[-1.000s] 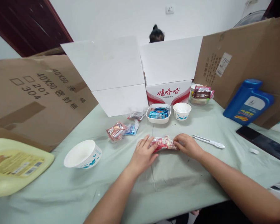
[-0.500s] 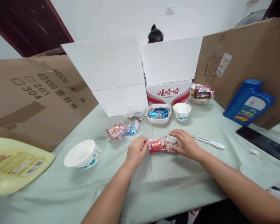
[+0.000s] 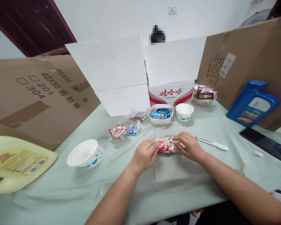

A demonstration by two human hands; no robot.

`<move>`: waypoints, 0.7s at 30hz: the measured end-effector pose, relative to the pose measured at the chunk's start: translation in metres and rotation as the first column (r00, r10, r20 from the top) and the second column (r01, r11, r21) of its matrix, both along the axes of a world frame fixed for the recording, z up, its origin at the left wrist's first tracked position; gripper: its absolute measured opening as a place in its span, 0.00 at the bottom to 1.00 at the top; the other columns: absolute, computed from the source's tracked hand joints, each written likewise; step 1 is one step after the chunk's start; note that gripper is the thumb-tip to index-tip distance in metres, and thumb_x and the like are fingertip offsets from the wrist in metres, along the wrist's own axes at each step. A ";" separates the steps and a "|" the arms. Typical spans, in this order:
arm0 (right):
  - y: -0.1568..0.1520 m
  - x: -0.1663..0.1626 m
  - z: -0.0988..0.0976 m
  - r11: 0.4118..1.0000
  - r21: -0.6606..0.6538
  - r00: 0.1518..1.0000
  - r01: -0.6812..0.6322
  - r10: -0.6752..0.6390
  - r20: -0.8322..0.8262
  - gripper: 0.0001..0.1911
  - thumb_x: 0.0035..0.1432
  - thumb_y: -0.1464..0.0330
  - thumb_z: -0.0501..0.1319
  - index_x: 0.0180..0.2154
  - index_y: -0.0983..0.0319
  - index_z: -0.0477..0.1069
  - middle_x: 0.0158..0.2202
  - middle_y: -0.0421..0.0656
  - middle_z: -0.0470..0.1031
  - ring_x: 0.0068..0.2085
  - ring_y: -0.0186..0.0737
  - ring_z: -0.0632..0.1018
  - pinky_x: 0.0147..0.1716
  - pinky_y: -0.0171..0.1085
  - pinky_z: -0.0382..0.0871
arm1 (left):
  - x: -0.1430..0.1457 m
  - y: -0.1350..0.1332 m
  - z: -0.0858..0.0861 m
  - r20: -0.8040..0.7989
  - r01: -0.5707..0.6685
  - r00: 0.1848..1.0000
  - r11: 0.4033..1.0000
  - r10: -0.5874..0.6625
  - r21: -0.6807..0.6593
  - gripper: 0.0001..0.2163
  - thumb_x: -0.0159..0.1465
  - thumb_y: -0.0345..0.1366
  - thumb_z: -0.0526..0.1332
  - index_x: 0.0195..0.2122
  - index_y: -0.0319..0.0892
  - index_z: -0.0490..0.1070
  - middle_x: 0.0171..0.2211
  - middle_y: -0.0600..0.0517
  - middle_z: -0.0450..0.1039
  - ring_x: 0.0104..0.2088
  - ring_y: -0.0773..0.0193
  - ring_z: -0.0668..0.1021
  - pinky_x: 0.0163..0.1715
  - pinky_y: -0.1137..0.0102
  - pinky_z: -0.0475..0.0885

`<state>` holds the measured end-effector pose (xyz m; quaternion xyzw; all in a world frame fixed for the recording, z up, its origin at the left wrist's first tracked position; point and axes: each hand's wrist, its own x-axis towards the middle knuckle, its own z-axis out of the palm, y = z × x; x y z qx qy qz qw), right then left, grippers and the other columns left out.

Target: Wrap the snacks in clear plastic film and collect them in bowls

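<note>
Two ends of the red packet (image 3: pixel 165 147) are pinched, by left hand (image 3: pixel 144 156) and right hand (image 3: pixel 190 148), seemingly to steady it; a white-ended utensil (image 3: pixel 212 143) lies beside the right hand.

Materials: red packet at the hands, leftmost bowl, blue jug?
Red packet: likely thin plastic film, glossy; crinkles and highlights show.
Leftmost bowl: perhaps coated paper, fairly matte white; printed blue motif, but plastic possible.
Blue jug: probably rigid moulded plastic, smooth; soft sheen, rounded edges.

Blue btl (image 3: pixel 253 106) nr blk phone (image 3: pixel 264 144), yel. jug (image 3: pixel 23 165) far L.
</note>
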<state>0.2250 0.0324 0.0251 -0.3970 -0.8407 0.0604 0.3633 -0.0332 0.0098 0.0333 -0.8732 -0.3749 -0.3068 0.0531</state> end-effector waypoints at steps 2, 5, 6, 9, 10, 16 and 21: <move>0.004 0.000 -0.007 0.998 -0.067 0.996 0.023 -0.017 0.092 0.19 0.63 0.59 0.55 0.51 0.62 0.69 0.47 0.53 0.75 0.49 0.50 0.74 0.49 0.50 0.66 | 0.001 0.007 -0.009 -0.095 -0.166 0.982 0.984 0.160 -0.059 0.15 0.66 0.34 0.55 0.53 0.39 0.67 0.50 0.41 0.73 0.52 0.51 0.73 0.53 0.53 0.66; 0.012 0.007 -0.014 0.982 -0.161 0.991 0.103 -0.087 0.104 0.22 0.61 0.60 0.57 0.53 0.64 0.67 0.45 0.52 0.76 0.47 0.50 0.75 0.48 0.51 0.68 | -0.005 0.018 -0.016 -0.178 -0.324 0.937 0.937 0.300 -0.128 0.16 0.64 0.33 0.58 0.53 0.38 0.68 0.46 0.41 0.74 0.50 0.48 0.73 0.56 0.47 0.61; 0.013 0.010 -0.013 0.979 -0.178 0.993 0.102 -0.090 0.077 0.19 0.62 0.61 0.56 0.52 0.63 0.68 0.42 0.50 0.77 0.45 0.48 0.76 0.47 0.49 0.68 | -0.008 0.019 -0.015 -0.180 -0.317 0.940 0.937 0.290 -0.144 0.13 0.63 0.32 0.58 0.49 0.39 0.71 0.42 0.43 0.75 0.47 0.50 0.74 0.55 0.49 0.62; 0.000 0.018 0.001 0.980 -0.199 0.999 0.017 -0.024 -0.029 0.13 0.63 0.66 0.53 0.45 0.60 0.73 0.38 0.48 0.77 0.42 0.44 0.77 0.44 0.43 0.70 | -0.015 0.010 0.002 -0.108 -0.206 0.976 0.963 0.189 -0.176 0.09 0.62 0.28 0.57 0.40 0.43 0.75 0.34 0.48 0.74 0.41 0.56 0.74 0.51 0.56 0.67; -0.007 0.021 0.010 0.971 -0.233 0.998 -0.052 0.043 -0.042 0.13 0.63 0.67 0.52 0.44 0.60 0.73 0.38 0.47 0.77 0.41 0.42 0.77 0.43 0.42 0.70 | -0.017 0.004 0.011 -0.084 -0.150 0.987 0.965 0.135 -0.215 0.09 0.62 0.28 0.57 0.39 0.44 0.75 0.33 0.49 0.74 0.40 0.57 0.75 0.49 0.59 0.68; -0.042 0.039 0.052 0.600 -0.691 0.825 -0.402 0.564 0.009 0.16 0.56 0.60 0.64 0.46 0.56 0.75 0.36 0.39 0.79 0.36 0.37 0.79 0.38 0.34 0.70 | -0.031 -0.035 0.054 -0.070 0.109 0.960 0.592 -0.271 -0.799 0.14 0.55 0.37 0.68 0.44 0.49 0.76 0.32 0.57 0.78 0.32 0.64 0.79 0.33 0.73 0.70; -0.026 0.010 0.033 0.879 -0.442 0.982 -0.179 0.187 -0.025 0.14 0.65 0.60 0.54 0.40 0.60 0.74 0.37 0.44 0.77 0.38 0.39 0.76 0.39 0.37 0.70 | -0.014 -0.022 0.033 0.040 -0.019 0.998 0.827 0.051 -0.561 0.06 0.64 0.33 0.58 0.38 0.45 0.75 0.37 0.52 0.77 0.39 0.62 0.78 0.41 0.69 0.71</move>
